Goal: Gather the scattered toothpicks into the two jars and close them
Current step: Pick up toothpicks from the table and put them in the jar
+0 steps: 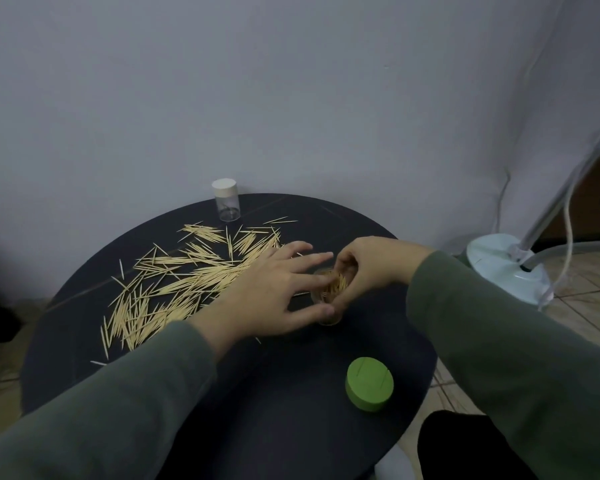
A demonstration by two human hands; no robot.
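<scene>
Cupping one open jar (pixel 328 299) of toothpicks, the right hand (pixel 368 268) has its grip around it; the left hand (pixel 274 296) rests released against it; one capped jar (pixel 226 199), one green lid (pixel 369 383), uncountable toothpicks (pixel 187 275) on the surface (pixel 291 427).

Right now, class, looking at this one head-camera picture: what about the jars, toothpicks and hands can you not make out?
- Open jar, head view: both hands cover its sides, so how full it is stays hidden.
- Right hand: its fingers curl over the jar mouth; whether they pinch toothpicks is unclear.
- Capped jar at the far edge: too small to tell its contents.
- Toothpicks: the left hand hides some.
</scene>
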